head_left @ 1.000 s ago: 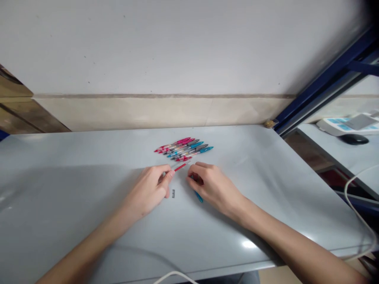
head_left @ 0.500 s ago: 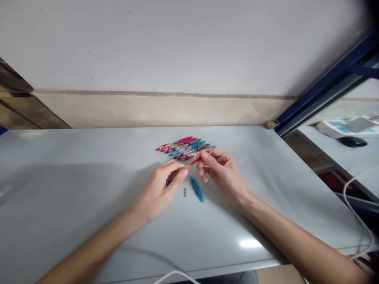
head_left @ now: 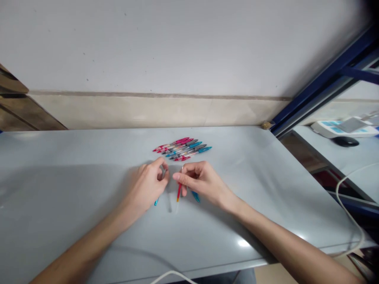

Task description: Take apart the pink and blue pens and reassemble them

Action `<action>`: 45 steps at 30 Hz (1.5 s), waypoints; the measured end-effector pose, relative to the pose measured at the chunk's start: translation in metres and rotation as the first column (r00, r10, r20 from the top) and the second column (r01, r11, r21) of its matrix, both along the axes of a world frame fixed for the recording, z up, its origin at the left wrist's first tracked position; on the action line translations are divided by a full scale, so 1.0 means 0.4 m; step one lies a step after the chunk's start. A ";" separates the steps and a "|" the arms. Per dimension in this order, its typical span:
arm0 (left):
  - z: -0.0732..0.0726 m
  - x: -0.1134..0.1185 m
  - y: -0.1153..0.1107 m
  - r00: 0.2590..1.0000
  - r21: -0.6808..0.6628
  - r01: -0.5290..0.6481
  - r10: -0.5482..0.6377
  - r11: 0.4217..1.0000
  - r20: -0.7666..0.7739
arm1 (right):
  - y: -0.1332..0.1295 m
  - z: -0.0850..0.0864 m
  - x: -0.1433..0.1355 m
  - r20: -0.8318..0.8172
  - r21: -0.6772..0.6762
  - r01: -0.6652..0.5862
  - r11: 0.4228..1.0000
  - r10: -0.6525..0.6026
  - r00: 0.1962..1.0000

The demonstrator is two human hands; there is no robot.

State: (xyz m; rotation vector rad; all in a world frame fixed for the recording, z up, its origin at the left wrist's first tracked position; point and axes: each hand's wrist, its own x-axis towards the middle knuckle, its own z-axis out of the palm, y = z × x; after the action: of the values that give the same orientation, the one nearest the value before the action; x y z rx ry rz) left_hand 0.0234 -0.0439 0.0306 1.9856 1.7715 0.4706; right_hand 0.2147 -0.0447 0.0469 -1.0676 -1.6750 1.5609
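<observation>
My right hand pinches a red pen refill between thumb and fingers. The refill points downward, with a yellow section and a clear stretch at its lower end. Just to the left, my left hand has thumb and fingertips closed on a slim pen barrel, mostly hidden by the hand; its teal end sticks out below the palm. The refill and the barrel are apart. A teal pen cap lies on the table, partly covered by my right hand.
Behind the hands, several capped pens in pink, teal and grey lie side by side on the grey table. A wall rises at the back. On a side surface at right are a black mouse and a white cable.
My right hand has drawn the red refill away from my left hand and turned it to point down. Both hands have come closer to the table's front edge. The small grey piece no longer shows.
</observation>
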 end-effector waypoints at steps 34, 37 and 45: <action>0.029 -0.014 -0.003 0.932 0.006 0.062 -0.055 0.998 -0.358 | 0.151 -0.058 0.101 0.562 0.726 -0.241 0.644 -0.354 0.747; 0.027 -0.017 0.000 0.940 0.001 0.069 -0.065 0.998 -0.336 | 0.158 -0.067 0.102 0.547 0.721 -0.226 0.655 -0.340 0.765; 0.031 -0.026 0.016 0.978 -0.037 0.037 -0.044 0.999 -0.203 | 0.165 -0.065 0.117 0.583 0.694 -0.275 0.666 -0.296 0.757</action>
State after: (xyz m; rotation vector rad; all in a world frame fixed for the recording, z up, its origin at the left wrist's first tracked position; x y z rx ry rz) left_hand 0.0131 -0.0376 0.0432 2.1061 1.8409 0.2293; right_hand 0.2616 0.0212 0.0208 -1.1861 -2.4467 0.2675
